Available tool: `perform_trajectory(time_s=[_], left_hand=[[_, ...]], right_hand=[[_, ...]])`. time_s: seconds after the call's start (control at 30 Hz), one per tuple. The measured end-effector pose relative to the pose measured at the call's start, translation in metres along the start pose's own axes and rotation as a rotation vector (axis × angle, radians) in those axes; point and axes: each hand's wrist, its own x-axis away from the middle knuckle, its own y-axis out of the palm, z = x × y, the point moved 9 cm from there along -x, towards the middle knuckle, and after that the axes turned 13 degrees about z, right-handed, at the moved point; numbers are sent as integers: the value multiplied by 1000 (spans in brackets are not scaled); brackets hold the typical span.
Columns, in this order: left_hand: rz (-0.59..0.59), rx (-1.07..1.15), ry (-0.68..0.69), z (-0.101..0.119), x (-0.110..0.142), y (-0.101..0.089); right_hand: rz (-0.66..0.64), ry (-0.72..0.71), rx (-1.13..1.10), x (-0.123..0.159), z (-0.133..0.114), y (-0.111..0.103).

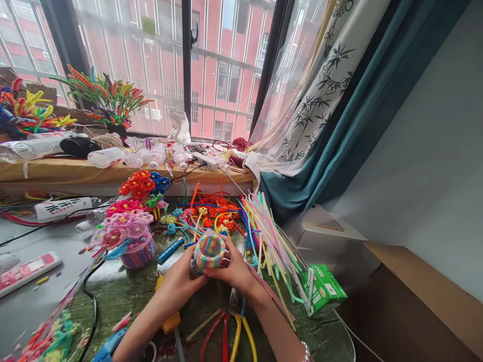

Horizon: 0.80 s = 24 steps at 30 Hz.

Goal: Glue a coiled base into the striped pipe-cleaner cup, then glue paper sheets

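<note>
Both my hands hold a small round pot (209, 251) wound from striped, many-coloured pipe cleaners, its open mouth facing me. My left hand (180, 281) grips its left side and underside with fingers curled. My right hand (234, 269) wraps round its right side, fingers closed on the rim. A pink stem runs from under my right hand toward the lower right. The pot is held just above the green table top (124, 296).
A finished pot of pink flowers (130, 236) stands to the left, with red and blue flowers (141, 183) behind. Loose pipe cleaners (264, 226) fan out to the right by a green carton (324, 290). Pliers (230, 327) lie below my hands. A blue tube (170, 250) lies nearby.
</note>
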Motion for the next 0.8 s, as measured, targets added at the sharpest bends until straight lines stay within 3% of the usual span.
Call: perform_trajectory(time_s=[0.37,0.8], left_hand=[[22,-5,-10,5,0,-2],[43,-1,54,3,1,-3]], right_hand=[[3,34,-16,0,3,1],[-34,-46,57,2,4,6]])
